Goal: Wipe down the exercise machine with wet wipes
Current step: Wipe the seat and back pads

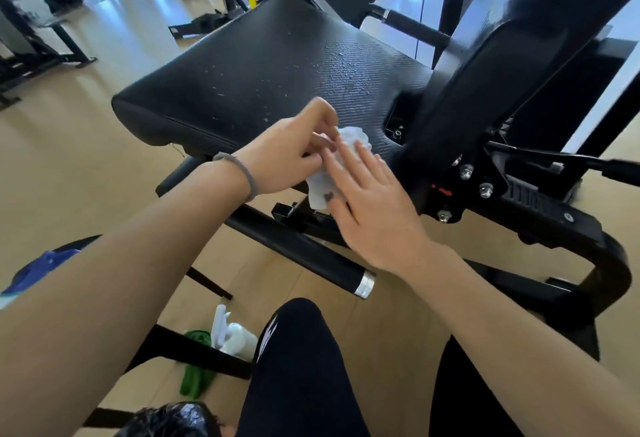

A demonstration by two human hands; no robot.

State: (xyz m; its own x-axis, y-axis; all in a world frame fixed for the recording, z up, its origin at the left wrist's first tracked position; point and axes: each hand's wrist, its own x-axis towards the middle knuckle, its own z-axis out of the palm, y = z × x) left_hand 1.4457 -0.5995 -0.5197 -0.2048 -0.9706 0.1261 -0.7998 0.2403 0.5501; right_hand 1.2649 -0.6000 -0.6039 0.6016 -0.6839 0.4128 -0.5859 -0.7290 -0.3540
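Left hand (287, 156) is pinching a crumpled white wet wipe (349, 140) — right hand (377, 208) fingers (349, 159), nearly straight, are pressing it above the black textured seat pad (263, 76).

A wipe (349, 140) is lying at the seat's (263, 66) near edge, with a spray bottle (235, 336) standing on the floor below it.

Place: I am in a gym.
Seat: a big black padded seat (263, 69) on a black metal frame (540, 201) is right by me.
Other machines: more black workout machines (38, 42) stand behind it.
Floor: the floor (62, 166) is smooth, light tan and wide open.
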